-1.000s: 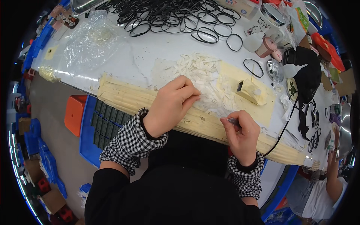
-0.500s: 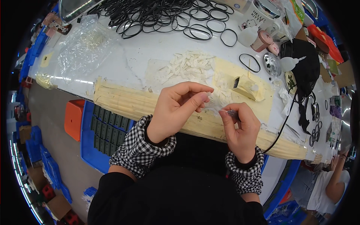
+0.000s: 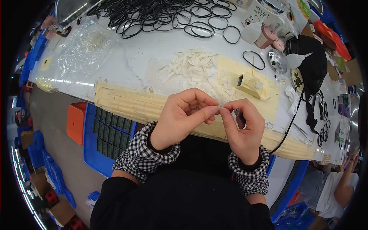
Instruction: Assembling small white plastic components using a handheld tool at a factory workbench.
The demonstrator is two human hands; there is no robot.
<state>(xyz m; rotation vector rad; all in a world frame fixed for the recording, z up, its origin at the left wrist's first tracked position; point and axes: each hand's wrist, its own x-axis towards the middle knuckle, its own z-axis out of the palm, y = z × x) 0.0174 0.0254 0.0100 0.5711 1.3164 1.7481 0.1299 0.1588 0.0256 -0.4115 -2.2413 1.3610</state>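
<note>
Just over the table's near edge, my left hand (image 3: pixel 180 117) and my right hand (image 3: pixel 245 128) meet at the fingertips. Thumb and forefinger of my left hand pinch a small whitish piece (image 3: pixel 219 108), mostly hidden by the fingers. The right thumb and forefinger press against its other side. Tucked among the bent fingers of my right hand is a small dark grey piece (image 3: pixel 239 115), too covered to name. Beyond the hands lies a heap of thin white strips (image 3: pixel 191 63). A yellow-wrapped block (image 3: pixel 253 87) stands on a pale yellow sheet (image 3: pixel 230 69) to the right.
Black rubber rings (image 3: pixel 153 15) pile up at the back. Crumpled clear plastic (image 3: pixel 86 48) lies at left, tweezers (image 3: pixel 300 129) at right. Below the table are a blue bin (image 3: pixel 89 147) of dark parts and an orange stool (image 3: pixel 76 122). Another person (image 3: pixel 333 191) is at far right.
My right hand has moved up and left, so its fingertips now meet those of my left hand at the whitish piece. My left hand has dropped slightly.
</note>
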